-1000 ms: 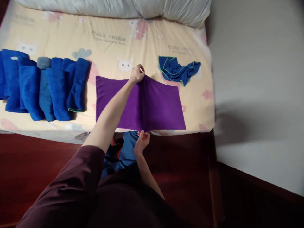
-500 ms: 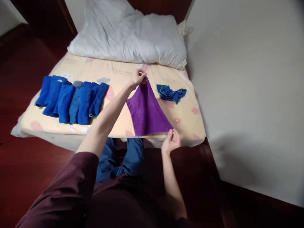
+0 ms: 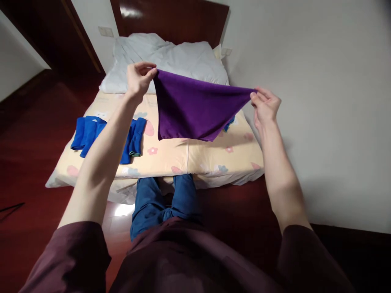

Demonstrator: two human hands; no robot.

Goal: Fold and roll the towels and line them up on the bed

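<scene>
A purple cloth [image 3: 198, 108] hangs stretched in the air above the bed, its top edge taut between my two hands. My left hand [image 3: 140, 80] pinches its upper left corner. At the upper right corner, my right hand [image 3: 266, 106] has its fingers closed on the cloth. The lower edge hangs free over the mattress. Several blue folded cloths [image 3: 88, 132] lie side by side on the left of the bed, partly hidden behind my left forearm. Behind the purple cloth, only a bit of a crumpled blue cloth with green edging [image 3: 229, 124] shows.
The bed [image 3: 165, 160] has a pale yellow patterned sheet. A light grey pillow or quilt [image 3: 198, 61] lies at its far end against the dark wooden headboard [image 3: 174, 18]. A white wall [image 3: 320, 122] stands close along the right side.
Both hands have risen off the bed with the purple cloth and moved apart, spreading it wide. The view has tilted up, showing more of the headboard. The crumpled blue cloth is now mostly covered.
</scene>
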